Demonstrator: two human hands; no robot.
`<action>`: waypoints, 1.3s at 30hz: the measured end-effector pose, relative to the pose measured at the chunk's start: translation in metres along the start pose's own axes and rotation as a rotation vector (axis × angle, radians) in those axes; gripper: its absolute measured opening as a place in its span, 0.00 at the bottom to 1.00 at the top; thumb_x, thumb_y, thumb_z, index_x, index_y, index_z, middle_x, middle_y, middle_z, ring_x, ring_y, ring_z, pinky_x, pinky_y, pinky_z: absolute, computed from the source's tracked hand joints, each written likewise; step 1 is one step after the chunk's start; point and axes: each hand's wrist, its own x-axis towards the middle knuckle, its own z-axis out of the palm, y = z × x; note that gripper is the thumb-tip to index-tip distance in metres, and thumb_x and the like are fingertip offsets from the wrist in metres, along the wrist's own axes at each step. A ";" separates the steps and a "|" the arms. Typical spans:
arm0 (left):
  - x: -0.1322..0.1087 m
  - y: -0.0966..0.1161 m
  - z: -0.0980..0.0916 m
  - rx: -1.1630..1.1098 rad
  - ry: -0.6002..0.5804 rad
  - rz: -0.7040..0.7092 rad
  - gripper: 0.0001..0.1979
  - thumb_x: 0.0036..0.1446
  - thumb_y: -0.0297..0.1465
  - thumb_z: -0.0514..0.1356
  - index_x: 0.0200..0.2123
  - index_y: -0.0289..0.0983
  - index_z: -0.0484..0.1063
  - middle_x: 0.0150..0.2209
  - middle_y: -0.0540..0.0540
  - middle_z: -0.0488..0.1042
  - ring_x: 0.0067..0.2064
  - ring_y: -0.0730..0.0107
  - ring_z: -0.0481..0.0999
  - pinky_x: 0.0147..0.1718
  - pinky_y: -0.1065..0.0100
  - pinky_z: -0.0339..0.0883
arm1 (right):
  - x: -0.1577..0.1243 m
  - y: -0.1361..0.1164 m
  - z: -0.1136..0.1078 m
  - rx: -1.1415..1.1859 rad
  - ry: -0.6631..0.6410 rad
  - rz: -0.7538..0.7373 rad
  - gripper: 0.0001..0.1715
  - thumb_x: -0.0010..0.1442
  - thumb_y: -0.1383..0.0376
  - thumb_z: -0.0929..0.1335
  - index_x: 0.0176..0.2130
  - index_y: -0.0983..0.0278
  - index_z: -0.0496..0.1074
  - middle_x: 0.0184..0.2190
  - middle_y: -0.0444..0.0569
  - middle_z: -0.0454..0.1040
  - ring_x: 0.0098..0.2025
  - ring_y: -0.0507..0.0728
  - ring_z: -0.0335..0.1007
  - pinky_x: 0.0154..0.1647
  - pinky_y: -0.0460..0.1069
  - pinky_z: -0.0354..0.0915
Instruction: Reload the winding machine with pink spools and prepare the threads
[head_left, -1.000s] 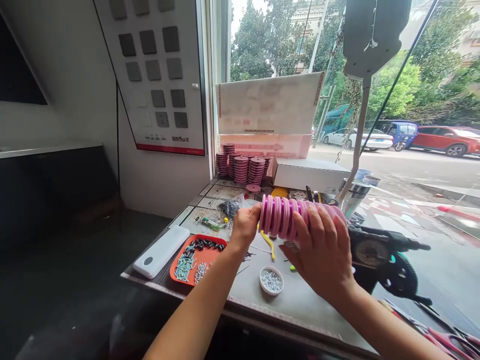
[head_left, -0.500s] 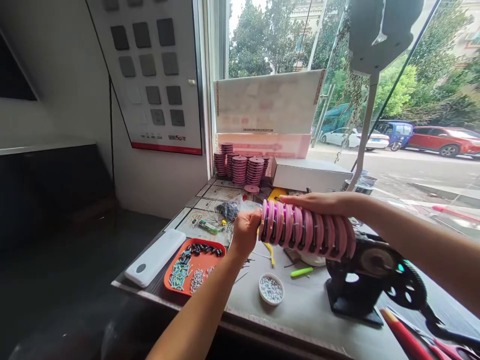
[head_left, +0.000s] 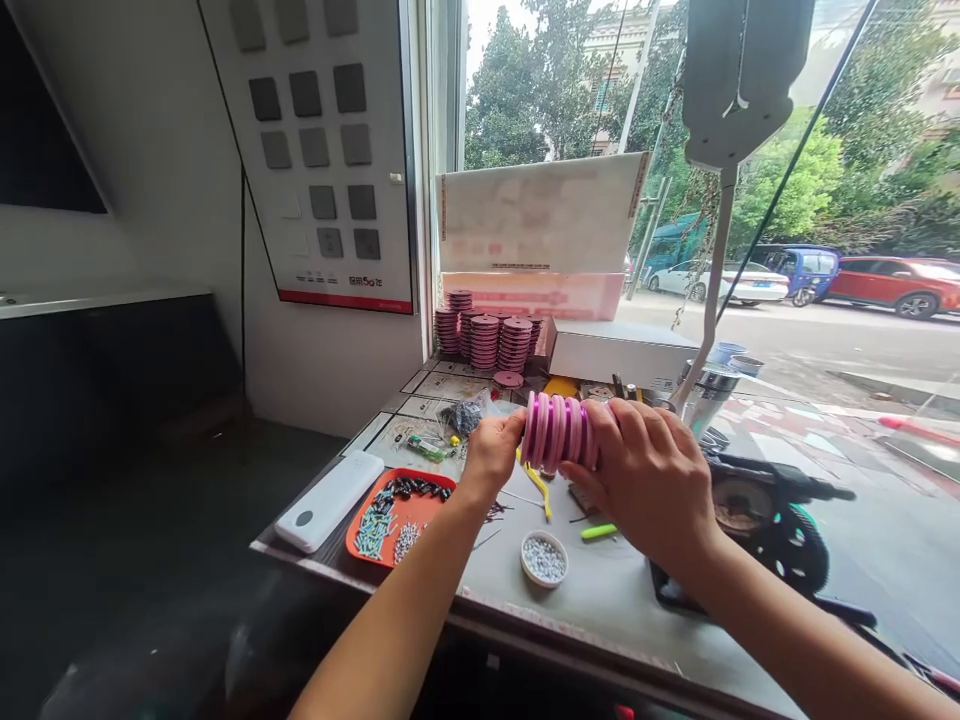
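Nearest, both bare forearms point(head_left: 405, 600) ran out of view at the bottom edge. The right hand point(head_left: 652, 465) had its grip closed around a roll of ribbed pink discs point(head_left: 555, 435), covering the far end; the left hand point(head_left: 491, 455) had its grip pressed to the opposite end, fingertips hidden. The roll hung over the grey-white table point(head_left: 615, 630).

Taking the roll as the dial's centre, a round white bowl point(head_left: 544, 583) of pale beads sat at six o'clock. A red-orange plastic tray point(head_left: 351, 545) lay toward eight, one corner behind the left forearm. At four, a black wheeled machine point(head_left: 780, 482) was partly masked by the right wrist. A clear plastic bag point(head_left: 465, 415) stood at ten, its dark contents hard to make out.

Farther off, stacked pink discs point(head_left: 514, 345) rose at eleven; a grey wall panel point(head_left: 337, 240) was cropped above, and window glass point(head_left: 555, 100) showed trees.
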 end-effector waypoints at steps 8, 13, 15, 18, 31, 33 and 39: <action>0.000 -0.002 0.003 -0.176 -0.071 -0.064 0.28 0.48 0.55 0.49 0.13 0.37 0.56 0.11 0.56 0.51 0.14 0.81 0.48 0.15 0.73 0.42 | 0.054 0.033 -0.006 0.290 -0.684 0.077 0.32 0.62 0.47 0.48 0.37 0.61 0.68 0.31 0.51 0.74 0.32 0.61 0.70 0.29 0.51 0.58; -0.017 0.000 -0.013 -0.215 -0.085 -0.072 0.23 0.50 0.50 0.49 0.18 0.37 0.56 0.14 0.56 0.51 0.15 0.82 0.48 0.15 0.75 0.43 | 0.069 0.042 -0.003 0.510 -0.850 0.096 0.32 0.61 0.48 0.47 0.34 0.60 0.68 0.35 0.52 0.74 0.38 0.62 0.68 0.38 0.53 0.60; -0.022 -0.004 -0.016 -0.199 -0.061 -0.045 0.19 0.51 0.47 0.50 0.21 0.37 0.58 0.17 0.56 0.54 0.16 0.80 0.51 0.16 0.75 0.46 | 0.070 0.042 -0.003 0.534 -0.871 0.106 0.32 0.61 0.48 0.48 0.37 0.61 0.69 0.38 0.53 0.74 0.40 0.63 0.67 0.42 0.54 0.59; -0.023 -0.009 -0.017 -0.137 -0.046 0.018 0.15 0.53 0.44 0.49 0.26 0.38 0.60 0.19 0.55 0.57 0.18 0.79 0.54 0.18 0.74 0.49 | 0.073 0.043 -0.001 0.566 -0.922 0.115 0.33 0.61 0.48 0.48 0.39 0.62 0.70 0.39 0.52 0.74 0.42 0.62 0.68 0.45 0.53 0.60; -0.007 0.012 -0.019 0.320 -0.226 0.324 0.12 0.60 0.38 0.44 0.32 0.40 0.62 0.25 0.53 0.63 0.27 0.70 0.64 0.30 0.70 0.56 | 0.079 0.049 0.006 0.772 -1.071 0.227 0.36 0.56 0.41 0.52 0.29 0.67 0.69 0.31 0.53 0.73 0.34 0.59 0.67 0.38 0.50 0.62; -0.007 0.011 -0.019 0.345 -0.233 0.334 0.12 0.60 0.38 0.43 0.33 0.40 0.62 0.26 0.53 0.64 0.28 0.70 0.64 0.31 0.70 0.57 | 0.080 0.049 0.007 0.788 -1.089 0.254 0.36 0.55 0.40 0.52 0.26 0.66 0.67 0.28 0.52 0.71 0.31 0.58 0.66 0.36 0.50 0.62; -0.007 0.010 -0.022 0.417 -0.240 0.364 0.14 0.61 0.39 0.42 0.37 0.39 0.63 0.27 0.52 0.66 0.29 0.69 0.65 0.31 0.70 0.58 | 0.081 0.048 -0.001 0.853 -1.100 0.265 0.33 0.55 0.41 0.53 0.23 0.65 0.62 0.24 0.48 0.67 0.28 0.54 0.61 0.30 0.47 0.60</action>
